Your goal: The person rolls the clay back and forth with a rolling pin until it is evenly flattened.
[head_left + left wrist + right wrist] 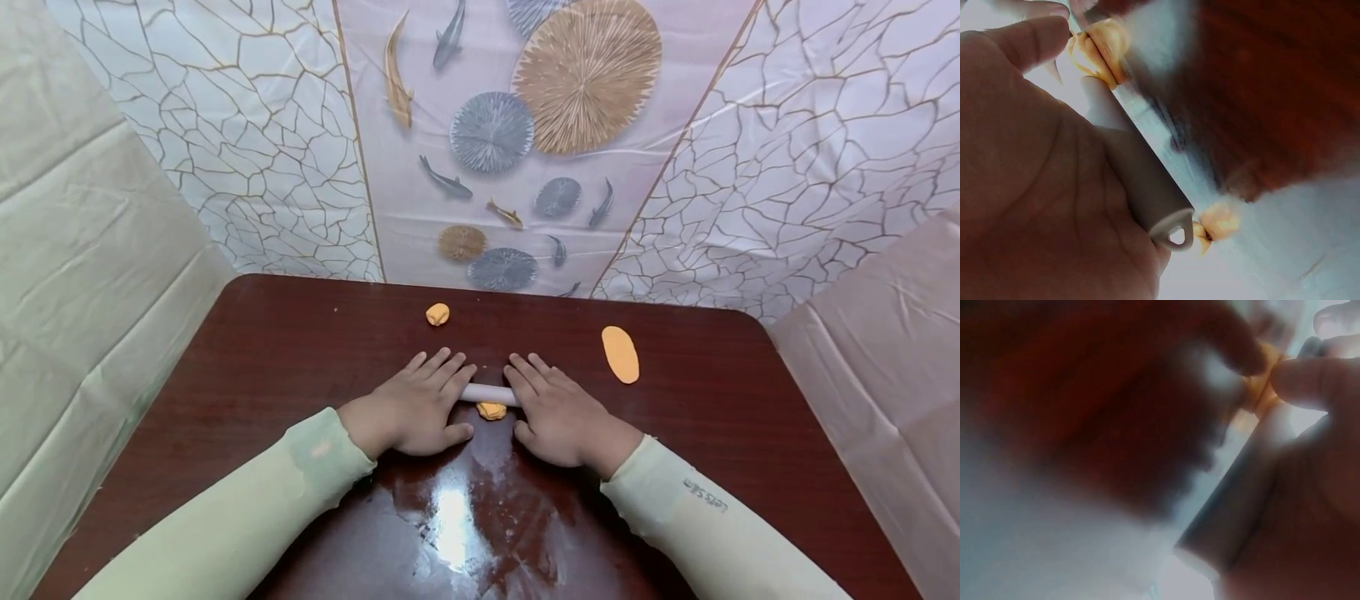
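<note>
Desk (pixel 720 417): we see a dark reddish-brown, glossy top with rounded far corners.
Near surface: we find a bright reflection (pixel 452 525) and pale smears (pixel 517 558) there.
Far lump (pixel 437 314): small and orange, we see it near the back edge.
Flat oval (pixel 620 355): orange, lying toward our right.
Middle lump (pixel 491 411): orange, folded, partly hidden from us.

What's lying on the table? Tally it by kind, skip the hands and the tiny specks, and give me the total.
White roller: 1
Orange lumps: 2 (near lump, against the roller; far lump, toward the table's far edge)
Flat orange oval: 1
Total: 4
</note>
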Demonstrator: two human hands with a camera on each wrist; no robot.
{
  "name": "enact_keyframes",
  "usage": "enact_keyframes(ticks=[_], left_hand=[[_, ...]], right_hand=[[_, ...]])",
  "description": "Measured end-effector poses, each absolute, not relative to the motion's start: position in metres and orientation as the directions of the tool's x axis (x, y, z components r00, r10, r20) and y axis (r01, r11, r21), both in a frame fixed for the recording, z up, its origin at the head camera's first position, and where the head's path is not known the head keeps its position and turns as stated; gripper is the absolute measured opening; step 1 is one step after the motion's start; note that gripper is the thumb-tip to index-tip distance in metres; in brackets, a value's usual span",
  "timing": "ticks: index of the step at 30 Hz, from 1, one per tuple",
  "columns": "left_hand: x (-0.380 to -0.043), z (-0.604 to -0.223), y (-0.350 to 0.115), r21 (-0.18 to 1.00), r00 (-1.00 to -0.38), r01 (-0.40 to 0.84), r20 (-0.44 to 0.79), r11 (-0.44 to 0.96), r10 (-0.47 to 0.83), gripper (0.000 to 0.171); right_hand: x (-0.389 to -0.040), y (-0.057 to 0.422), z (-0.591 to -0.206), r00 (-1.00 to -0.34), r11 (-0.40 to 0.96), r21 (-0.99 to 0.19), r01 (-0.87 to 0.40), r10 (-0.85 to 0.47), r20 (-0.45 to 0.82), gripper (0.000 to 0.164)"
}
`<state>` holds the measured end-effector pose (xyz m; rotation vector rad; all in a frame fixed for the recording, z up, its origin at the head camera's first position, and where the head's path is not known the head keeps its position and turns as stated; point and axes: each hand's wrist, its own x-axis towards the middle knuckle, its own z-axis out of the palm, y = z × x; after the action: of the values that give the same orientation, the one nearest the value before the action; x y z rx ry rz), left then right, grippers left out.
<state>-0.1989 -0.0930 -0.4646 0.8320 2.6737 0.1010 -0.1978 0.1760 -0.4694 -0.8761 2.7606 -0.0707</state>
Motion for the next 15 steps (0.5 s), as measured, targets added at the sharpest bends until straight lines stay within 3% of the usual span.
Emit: enact_keyframes(ticks=[9,15], left_hand=[[-0.188,-0.464,-0.098,0.186,-0.742,0.564,-0.313,0.805,0.592,0.107],[-0.177,-0.462,-0.101,0.199,-0.729,0.585,-0.295,0.786,0.617,0.125]], right_hand=[[-0.19,0.176,-0.464,-0.766,0.822,-0.142,-0.551,-0.566,-0.304,0.088],[-0.178,0.179,-0.466,-0.762,0.811,-0.146,-0.567,-0.583,-0.282,0.09]])
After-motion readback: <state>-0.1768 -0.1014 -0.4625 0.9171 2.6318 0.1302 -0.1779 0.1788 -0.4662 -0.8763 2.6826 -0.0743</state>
